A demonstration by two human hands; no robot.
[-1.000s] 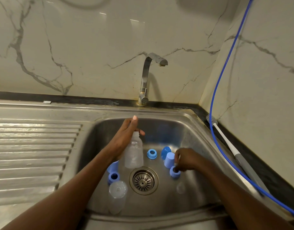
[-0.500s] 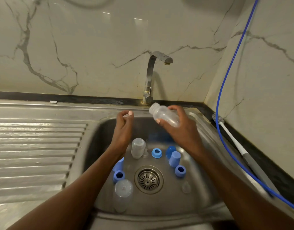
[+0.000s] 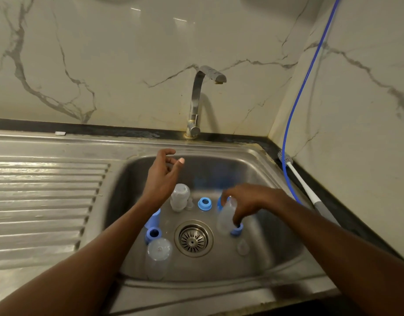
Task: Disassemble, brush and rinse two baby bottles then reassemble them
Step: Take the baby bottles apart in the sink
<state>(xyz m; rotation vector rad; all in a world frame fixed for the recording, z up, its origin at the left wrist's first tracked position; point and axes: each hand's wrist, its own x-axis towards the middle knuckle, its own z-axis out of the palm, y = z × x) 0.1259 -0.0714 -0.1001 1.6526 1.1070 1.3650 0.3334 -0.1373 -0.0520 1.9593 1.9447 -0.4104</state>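
Down from beside the tap (image 3: 196, 103), the right hand (image 3: 248, 201) has brought its clear bottle (image 3: 226, 216) into the sink (image 3: 278, 236), at 3 o'clock of the drain (image 3: 193, 238), grip curled round it; the left hand (image 3: 163, 179) hangs empty, fingers loose. Wet plastic could slip and knock the blue ring (image 3: 237, 231) just beside it. Ribbed steel desk (image 3: 48, 190) at 9 o'clock, brush (image 3: 296, 176) at 2 o'clock, marble walls (image 3: 105, 65).

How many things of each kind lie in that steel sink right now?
Clear plastic bottles: 3, one of them in the right hand
Blue plastic rings and caps: 5 in view; the hands may hide more
Clear soft teats: 2
Total: 10
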